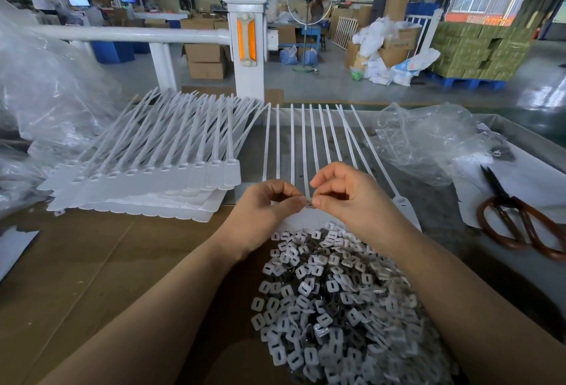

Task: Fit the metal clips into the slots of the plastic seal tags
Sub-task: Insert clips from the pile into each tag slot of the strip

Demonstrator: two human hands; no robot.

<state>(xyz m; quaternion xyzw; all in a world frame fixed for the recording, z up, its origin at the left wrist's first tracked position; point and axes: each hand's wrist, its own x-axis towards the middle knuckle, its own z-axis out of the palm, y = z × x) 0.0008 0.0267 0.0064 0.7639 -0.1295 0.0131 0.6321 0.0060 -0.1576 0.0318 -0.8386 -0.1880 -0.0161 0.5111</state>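
Note:
A heap of small square metal clips (330,299) lies in front of me between my forearms. My left hand (263,210) and my right hand (346,194) meet fingertip to fingertip over a row of white plastic seal tags (306,139) whose straps run away from me. Both pinch one small metal clip (308,201) at the head of a tag; the tag heads under my hands are mostly hidden. A stack of white seal tags (147,176) lies fanned to the left.
Brown-handled scissors (514,219) lie at the right on white paper. Crumpled clear plastic bags (428,139) sit at the right and far left. Brown cardboard (92,262) covers the near table. A white railing post (248,41) stands behind the table.

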